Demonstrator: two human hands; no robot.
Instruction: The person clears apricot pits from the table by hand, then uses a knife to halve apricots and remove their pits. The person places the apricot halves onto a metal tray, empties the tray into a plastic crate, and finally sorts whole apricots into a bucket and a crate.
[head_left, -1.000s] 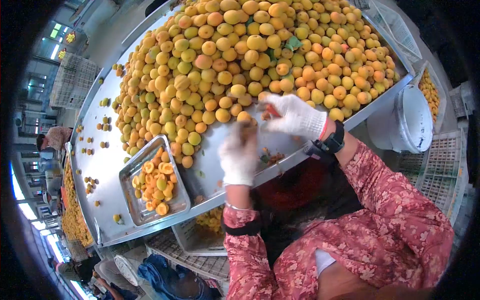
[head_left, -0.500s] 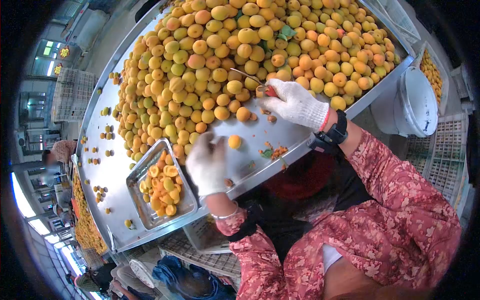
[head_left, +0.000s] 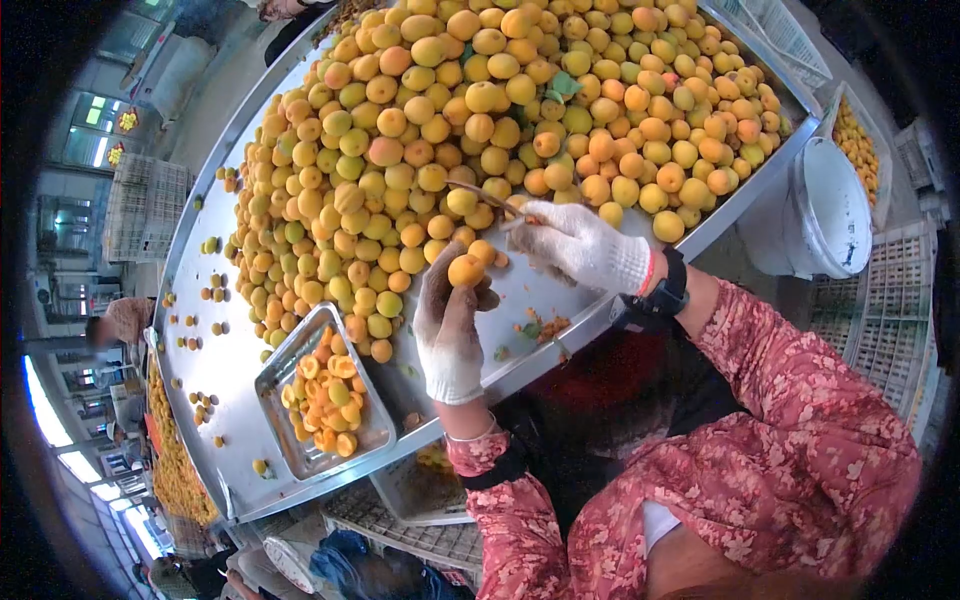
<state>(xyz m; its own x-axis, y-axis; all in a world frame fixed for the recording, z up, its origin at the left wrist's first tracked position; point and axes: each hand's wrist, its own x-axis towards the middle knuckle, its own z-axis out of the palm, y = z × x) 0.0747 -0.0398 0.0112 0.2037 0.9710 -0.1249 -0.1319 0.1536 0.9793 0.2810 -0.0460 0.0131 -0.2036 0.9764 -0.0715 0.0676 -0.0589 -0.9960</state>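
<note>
1. Holding the apricot [head_left: 466, 271] upright-fingered in the gloved left hand [head_left: 452, 330], pinched it between thumb and fingers, above the metal table [head_left: 225, 365] and beside the lower edge of the apricot pile [head_left: 385, 150].
2. Gripped the thin curved tool [head_left: 478, 191] in closed fingers of the gloved right hand [head_left: 585, 245], with the free end pointed over the pile. Could not tell from the view whether contact existed between tool and pile, or how sharp an edge was fitted.
3. Held both hands apart, near each other, with tool and held apricot not touching.
4. Called, by judgement, for a pinch firm enough to stop rolling yet light enough to prevent bruising; for fingertips clear of the tool's line; and for a relaxed right wrist, for fine control.
5. Set the steel tray [head_left: 383, 430] on the table beside the left forearm, loaded with opened, orange-fleshed apricot pieces [head_left: 328, 400].
6. Left scraps [head_left: 548, 328] near the front table edge, and small groups of apricots [head_left: 203, 400] on the far left of the surface.
7. Placed the white bucket [head_left: 840, 225] beside the right table edge, near plastic crates [head_left: 885, 315]. Stacked further crates [head_left: 148, 205] across the room, near bright windows.
8. Stationed a co-worker [head_left: 130, 318] at far left, near another long heap of apricots [head_left: 178, 470].
</note>
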